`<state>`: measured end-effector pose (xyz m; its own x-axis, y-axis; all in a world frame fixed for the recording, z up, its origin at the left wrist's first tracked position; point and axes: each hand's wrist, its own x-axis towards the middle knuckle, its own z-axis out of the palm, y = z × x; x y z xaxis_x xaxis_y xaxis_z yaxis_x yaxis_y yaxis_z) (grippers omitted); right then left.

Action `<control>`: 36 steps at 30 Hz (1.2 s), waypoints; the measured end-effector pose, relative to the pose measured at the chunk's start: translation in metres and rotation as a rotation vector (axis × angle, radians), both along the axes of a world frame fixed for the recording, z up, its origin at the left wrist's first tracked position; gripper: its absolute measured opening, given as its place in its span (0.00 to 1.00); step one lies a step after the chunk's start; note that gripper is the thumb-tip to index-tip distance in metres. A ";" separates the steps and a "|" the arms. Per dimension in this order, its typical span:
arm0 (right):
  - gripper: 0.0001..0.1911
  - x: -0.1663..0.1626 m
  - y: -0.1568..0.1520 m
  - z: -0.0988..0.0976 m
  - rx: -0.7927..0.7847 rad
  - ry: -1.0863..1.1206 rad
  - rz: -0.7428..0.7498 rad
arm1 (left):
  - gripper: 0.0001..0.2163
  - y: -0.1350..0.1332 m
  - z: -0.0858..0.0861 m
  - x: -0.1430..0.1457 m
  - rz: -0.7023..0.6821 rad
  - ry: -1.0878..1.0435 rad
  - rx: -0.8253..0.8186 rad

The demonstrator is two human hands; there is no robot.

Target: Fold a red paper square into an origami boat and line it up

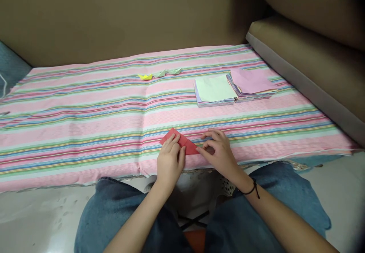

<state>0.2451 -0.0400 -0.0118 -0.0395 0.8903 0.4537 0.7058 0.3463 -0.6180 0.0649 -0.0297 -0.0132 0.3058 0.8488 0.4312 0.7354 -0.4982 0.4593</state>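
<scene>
A folded piece of red paper (188, 147) lies near the front edge of the striped cloth, its narrow point toward the right. My left hand (171, 158) holds it down, with the fingers on top and the thumb by the near edge. At the right point, my right hand (218, 150) pinches the paper's tip between thumb and index finger, while its other fingers curl loosely above the cloth. The palms hide part of what lies beneath them.
Farther back stand a yellow paper boat (145, 77) and two pale green paper boats (159, 73). Stacks of light green paper (216, 88) and pink paper (251, 81) lie at right on the striped cloth (85, 131). Brown cushions (308, 55) border the right side.
</scene>
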 end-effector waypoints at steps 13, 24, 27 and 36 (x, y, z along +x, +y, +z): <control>0.13 -0.007 0.000 0.005 -0.017 -0.061 -0.040 | 0.05 0.002 0.000 0.006 0.039 0.052 0.035; 0.14 -0.009 0.000 0.005 -0.017 -0.109 -0.056 | 0.06 0.004 0.001 0.007 0.053 0.091 0.082; 0.14 -0.011 -0.001 0.005 -0.024 -0.109 -0.057 | 0.10 0.003 -0.001 0.005 0.020 0.109 0.107; 0.02 0.015 0.004 0.006 -0.040 0.038 0.120 | 0.12 0.003 0.002 0.002 -0.070 0.201 0.114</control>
